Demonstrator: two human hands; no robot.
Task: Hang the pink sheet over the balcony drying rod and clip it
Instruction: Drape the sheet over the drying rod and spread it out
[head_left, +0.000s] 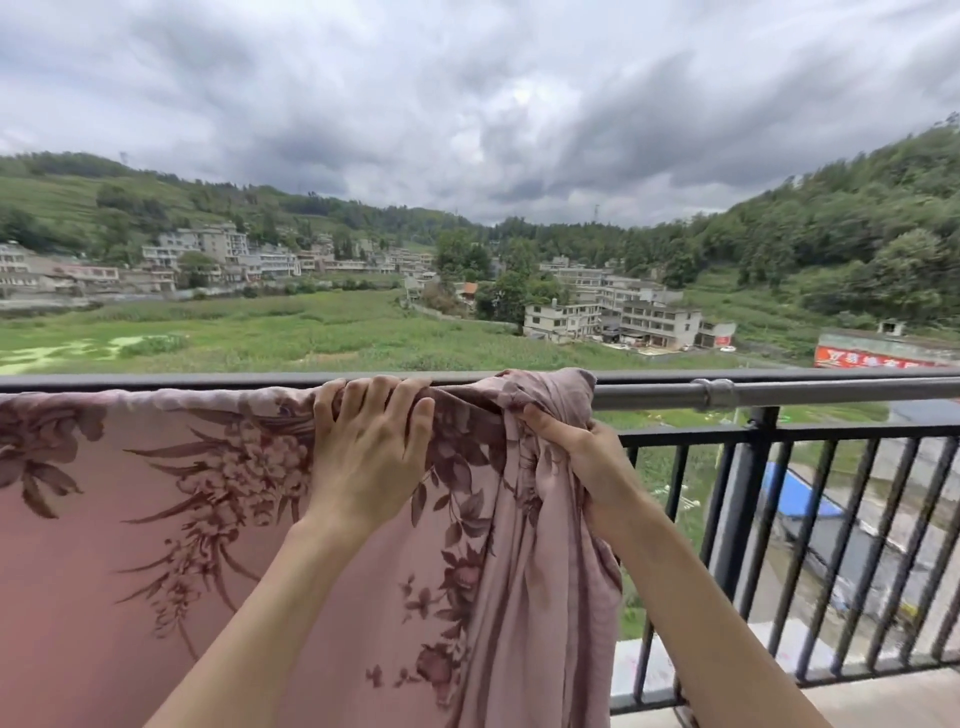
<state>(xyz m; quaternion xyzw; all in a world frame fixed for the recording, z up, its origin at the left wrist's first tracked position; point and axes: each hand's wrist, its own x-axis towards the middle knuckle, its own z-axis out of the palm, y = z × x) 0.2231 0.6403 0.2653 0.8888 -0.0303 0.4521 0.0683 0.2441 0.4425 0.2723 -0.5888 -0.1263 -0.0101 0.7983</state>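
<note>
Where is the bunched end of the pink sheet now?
In the head view, right of centre: the bunched end sits on the drying rod, gripped by the right hand, beside the left hand.

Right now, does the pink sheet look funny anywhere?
Yes. The pink sheet hangs flat on the left, but its right end is bunched in a lump on the drying rod. The right hand grips that bunch; the left hand holds cloth on the rod. No clips show.

We see the pink floral sheet (156, 519) draped over the grey metal drying rod (805, 393), spread flat at left, bunched into hanging folds at its right end.
</note>
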